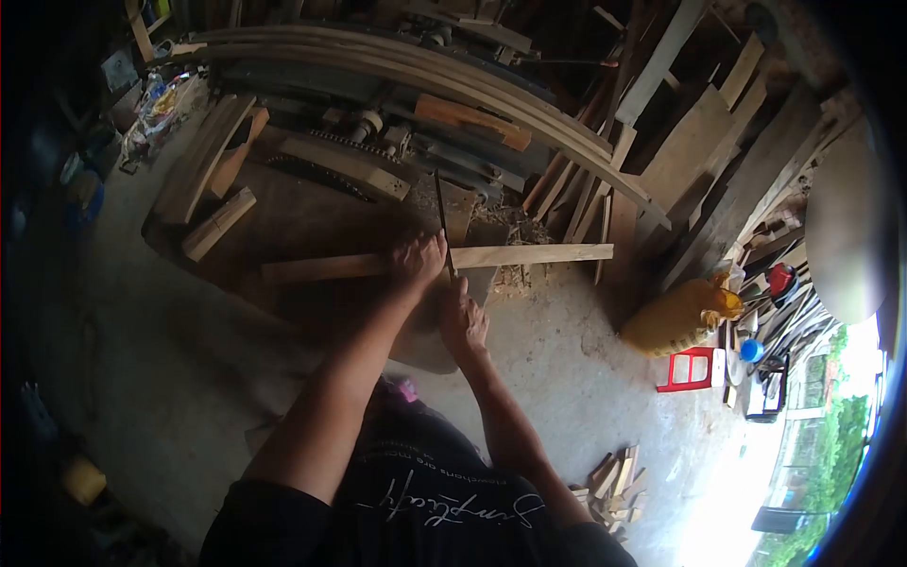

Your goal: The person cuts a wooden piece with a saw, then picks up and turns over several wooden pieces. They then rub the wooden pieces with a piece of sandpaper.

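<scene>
A long strip of wood (534, 254) lies crosswise in front of me, over a dark, shadowed support. My left hand (419, 260) is closed over it near its middle, thumb side right beside the blade. In my right hand (463, 319) is the near end of a handsaw (440, 203), its handle hidden by the fingers. The thin dark blade points away from me and crosses the strip just right of my left hand.
Beyond my hands stands a machine (367, 128) with long curved boards (397, 68) over it. Short wood blocks (220, 225) sit at left. Leaning planks (685, 142), a yellow sack (675, 317) and a red stool (688, 369) are at right. Offcuts (616, 484) lie on the floor.
</scene>
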`<state>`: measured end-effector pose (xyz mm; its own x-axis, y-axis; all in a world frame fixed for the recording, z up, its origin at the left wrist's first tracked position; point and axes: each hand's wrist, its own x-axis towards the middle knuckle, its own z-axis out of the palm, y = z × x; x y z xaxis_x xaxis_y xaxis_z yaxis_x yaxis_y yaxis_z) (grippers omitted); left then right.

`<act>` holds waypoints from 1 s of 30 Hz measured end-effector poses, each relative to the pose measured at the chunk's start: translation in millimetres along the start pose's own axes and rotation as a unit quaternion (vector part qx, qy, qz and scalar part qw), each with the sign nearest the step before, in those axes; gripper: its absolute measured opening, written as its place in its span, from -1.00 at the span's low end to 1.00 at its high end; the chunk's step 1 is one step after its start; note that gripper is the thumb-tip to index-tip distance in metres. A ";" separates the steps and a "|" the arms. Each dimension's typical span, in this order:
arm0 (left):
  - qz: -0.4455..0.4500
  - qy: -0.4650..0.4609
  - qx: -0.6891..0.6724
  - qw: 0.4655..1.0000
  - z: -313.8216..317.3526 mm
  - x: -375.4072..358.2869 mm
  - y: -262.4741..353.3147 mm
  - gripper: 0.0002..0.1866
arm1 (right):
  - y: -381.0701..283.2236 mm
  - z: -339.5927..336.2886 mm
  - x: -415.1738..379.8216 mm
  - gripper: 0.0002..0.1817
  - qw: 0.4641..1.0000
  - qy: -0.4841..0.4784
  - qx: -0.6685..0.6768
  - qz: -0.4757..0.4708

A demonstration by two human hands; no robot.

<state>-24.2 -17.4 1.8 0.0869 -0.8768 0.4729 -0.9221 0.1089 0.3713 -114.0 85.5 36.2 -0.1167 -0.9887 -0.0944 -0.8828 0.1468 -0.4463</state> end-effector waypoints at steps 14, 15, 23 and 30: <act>0.000 -0.017 0.022 1.000 -0.6 -0.1 -0.5 -0.61 | -1.9 -5.6 -37.3 -0.71 0.997 0.042 -0.059 0.016; 0.018 0.007 0.025 1.000 0.0 -0.5 -0.9 -0.60 | 14.3 -1.4 -62.0 -0.68 0.999 0.015 -0.039 0.015; -0.069 -0.020 -0.006 0.997 -2.0 4.3 8.4 -0.55 | -9.7 -7.1 -7.5 -0.57 0.998 -0.022 -0.008 0.050; -0.012 -0.066 -0.020 0.998 -25.5 5.3 0.2 -0.56 | -1.7 -19.7 -84.1 -0.75 0.996 -0.021 -0.070 0.049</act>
<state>-14.3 -10.0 24.7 0.0568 -0.9330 0.3553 -0.9039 0.1031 0.4151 -111.6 167.7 62.5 -0.1892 -0.9673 -0.1690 -0.9229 0.2340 -0.3058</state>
